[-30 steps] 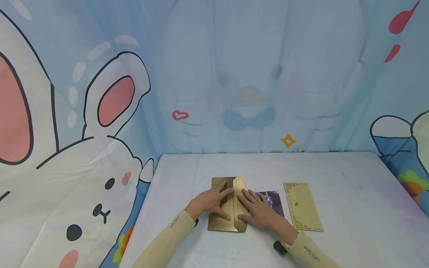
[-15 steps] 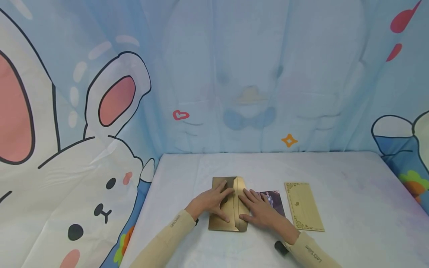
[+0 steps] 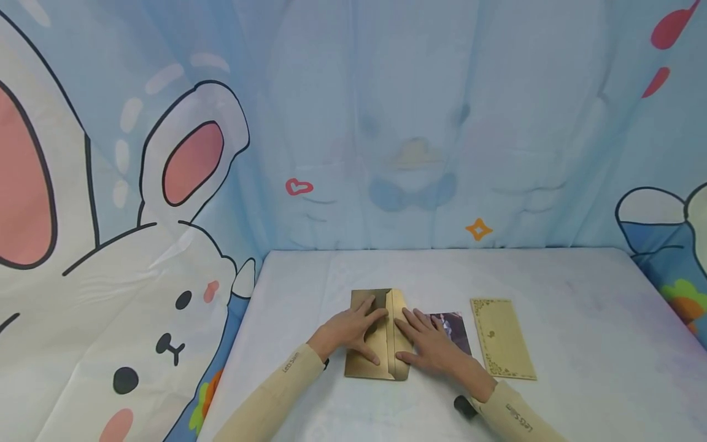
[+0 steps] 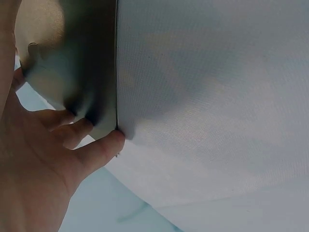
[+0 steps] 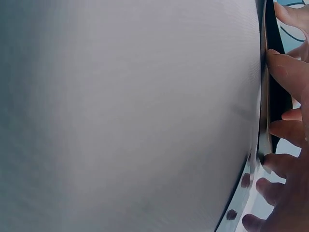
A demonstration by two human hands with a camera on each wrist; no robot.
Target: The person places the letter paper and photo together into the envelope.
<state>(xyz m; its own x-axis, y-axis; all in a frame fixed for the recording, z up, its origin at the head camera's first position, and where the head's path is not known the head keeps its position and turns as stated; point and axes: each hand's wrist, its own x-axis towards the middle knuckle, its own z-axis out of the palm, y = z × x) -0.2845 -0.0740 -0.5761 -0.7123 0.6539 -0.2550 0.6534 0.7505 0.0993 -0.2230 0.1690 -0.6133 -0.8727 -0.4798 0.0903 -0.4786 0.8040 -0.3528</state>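
A gold envelope (image 3: 359, 367) lies on the white table with its long flap (image 3: 399, 367) standing out on the right side. My left hand (image 3: 345, 331) is spread over the envelope's body, fingertips and thumb resting on it. In the left wrist view, fingers of the left hand (image 4: 46, 159) reach the edge of the shiny envelope (image 4: 94, 43). My right hand (image 3: 433, 348) rests on the flap with fingers extended, and it overlaps a dark, colourful picture card (image 3: 457, 328). In the right wrist view, fingertips of the right hand (image 5: 289, 130) line up along the flap's edge.
To the right of the picture card lies a gold card (image 3: 502, 337) with an ornate border. A black device (image 3: 465, 407) sits at the right wrist. Behind the white table (image 3: 596, 344) hangs a blue cartoon curtain (image 3: 414, 110).
The head view has shifted slightly. Both hands hold their places on the envelope and its flap, with no visible movement of the cards.
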